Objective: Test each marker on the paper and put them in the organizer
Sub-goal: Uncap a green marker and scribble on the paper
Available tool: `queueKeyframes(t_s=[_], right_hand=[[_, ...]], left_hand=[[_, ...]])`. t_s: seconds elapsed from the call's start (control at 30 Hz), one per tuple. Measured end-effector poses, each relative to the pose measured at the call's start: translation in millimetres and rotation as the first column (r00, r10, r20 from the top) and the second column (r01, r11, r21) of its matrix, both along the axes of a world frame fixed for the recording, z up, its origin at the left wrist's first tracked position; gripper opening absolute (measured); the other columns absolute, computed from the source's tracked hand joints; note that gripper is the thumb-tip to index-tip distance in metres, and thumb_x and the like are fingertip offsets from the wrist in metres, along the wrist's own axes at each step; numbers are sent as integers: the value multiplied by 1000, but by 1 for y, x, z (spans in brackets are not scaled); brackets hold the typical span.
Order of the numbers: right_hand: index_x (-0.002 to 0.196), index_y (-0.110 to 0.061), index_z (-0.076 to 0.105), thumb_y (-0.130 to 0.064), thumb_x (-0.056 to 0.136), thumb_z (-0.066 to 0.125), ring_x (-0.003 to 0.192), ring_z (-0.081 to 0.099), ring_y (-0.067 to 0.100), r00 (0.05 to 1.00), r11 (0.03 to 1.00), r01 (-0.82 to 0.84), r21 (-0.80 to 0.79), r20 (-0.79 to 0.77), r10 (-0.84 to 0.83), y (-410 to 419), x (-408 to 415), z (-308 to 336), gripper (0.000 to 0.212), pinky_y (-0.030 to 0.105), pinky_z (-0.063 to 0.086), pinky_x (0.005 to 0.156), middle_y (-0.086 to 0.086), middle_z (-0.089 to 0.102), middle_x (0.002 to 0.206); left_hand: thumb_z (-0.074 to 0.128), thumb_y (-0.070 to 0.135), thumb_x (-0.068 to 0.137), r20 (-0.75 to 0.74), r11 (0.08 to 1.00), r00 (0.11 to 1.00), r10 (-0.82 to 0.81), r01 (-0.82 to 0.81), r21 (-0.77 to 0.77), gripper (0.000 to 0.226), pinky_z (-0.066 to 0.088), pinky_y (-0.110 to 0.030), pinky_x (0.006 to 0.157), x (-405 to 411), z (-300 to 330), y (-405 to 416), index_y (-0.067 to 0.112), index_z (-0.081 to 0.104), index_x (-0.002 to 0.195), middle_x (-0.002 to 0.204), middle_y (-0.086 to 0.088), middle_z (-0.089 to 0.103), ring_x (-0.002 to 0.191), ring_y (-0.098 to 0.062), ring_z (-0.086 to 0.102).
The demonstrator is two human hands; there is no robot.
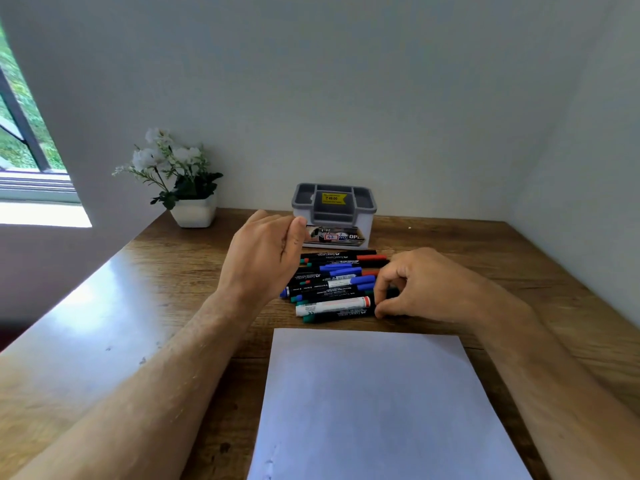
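Gripping: our right hand [424, 285] pinches the nearest green-capped marker [337, 317] at its right end; our left hand [265, 252] hovers relaxed above the marker pile [337, 278].

left hand [265, 252]: raised, fingers relaxed, holding nothing | right hand [427, 287]: low, fingers curled, fingertips pinching | forearms bare

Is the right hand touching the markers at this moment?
Touching. The head view shows the right hand with its curled fingertips pinching the right end of the nearest markers, no gap visible. The left hand hovers above them.
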State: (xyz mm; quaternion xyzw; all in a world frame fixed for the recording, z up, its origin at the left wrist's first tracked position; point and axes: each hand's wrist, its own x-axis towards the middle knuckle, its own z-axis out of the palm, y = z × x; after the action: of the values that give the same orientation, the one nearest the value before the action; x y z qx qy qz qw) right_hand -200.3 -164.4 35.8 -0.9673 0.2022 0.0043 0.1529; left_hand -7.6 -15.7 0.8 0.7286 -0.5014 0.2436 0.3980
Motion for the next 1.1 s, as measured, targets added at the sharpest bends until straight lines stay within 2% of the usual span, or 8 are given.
queueKeyframes(t_s=[0.33,0.47,0.6,0.7,0.8,0.9,1.0,1.1], right_hand=[[91,-35,73,-40,82,75,81,48,-4,994,990,-99,-104,28,102,4,3,-6,11,19,39,68,-24,52,83],[78,-34,68,-37,80,76,64,51,-7,990,996,-70,-56,117,76,1,0,-5,9,17,36,56,-22,55,64],[79,-25,70,-28,82,74,51,51,-1,936,968,-61,242,350,-28,-3,-6,-3,6,19,44,51,-10,63,58],[88,-19,66,-15,90,68,61,63,6,864,864,-177,472,495,-93,2,-3,-5,5,19,50,54,-2,71,69],[88,-14,58,-10,85,64,58,65,19,763,665,-367,650,619,-184,9,3,-5,8,24,51,50,12,72,72],[87,-16,65,-11,81,75,59,67,25,693,558,-477,679,681,-236,15,8,-8,13,27,54,51,20,71,75],[89,-15,74,-14,72,78,58,68,23,655,547,-477,688,693,-301,17,7,-5,18,27,55,51,16,70,73],[88,-14,76,-14,76,74,56,68,20,547,512,-517,686,725,-419,10,-1,5,12,26,56,50,10,71,71]], left_hand=[[36,39,106,-27,996,999,-36,33,-80,49,51,-37,68,4,-3,1,18,77,89,78,7,72,77,-11,58],[34,37,108,-83,981,992,-90,73,-181,41,51,-41,65,6,-1,2,17,70,110,71,8,65,72,-17,61],[38,29,108,-158,927,972,-174,108,-359,30,41,-24,59,-3,5,3,12,59,119,75,12,58,67,-9,56],[48,32,105,-144,932,954,-264,214,-294,26,37,-11,56,-13,9,3,13,61,116,73,15,55,60,-1,52],[64,46,92,-243,891,857,-454,439,-116,31,49,-10,66,-23,12,4,26,69,116,87,17,71,79,4,67],[76,43,81,-460,775,669,-584,628,-71,38,58,-27,88,-30,10,1,30,74,116,106,12,77,100,-8,72],[77,31,79,-537,781,603,-590,595,-189,31,59,-25,77,-26,12,-1,32,77,109,96,4,78,83,-7,72],[81,29,74,-624,755,460,-631,550,-358,27,58,-22,67,-15,15,3,28,80,101,84,-6,77,68,-13,69]])
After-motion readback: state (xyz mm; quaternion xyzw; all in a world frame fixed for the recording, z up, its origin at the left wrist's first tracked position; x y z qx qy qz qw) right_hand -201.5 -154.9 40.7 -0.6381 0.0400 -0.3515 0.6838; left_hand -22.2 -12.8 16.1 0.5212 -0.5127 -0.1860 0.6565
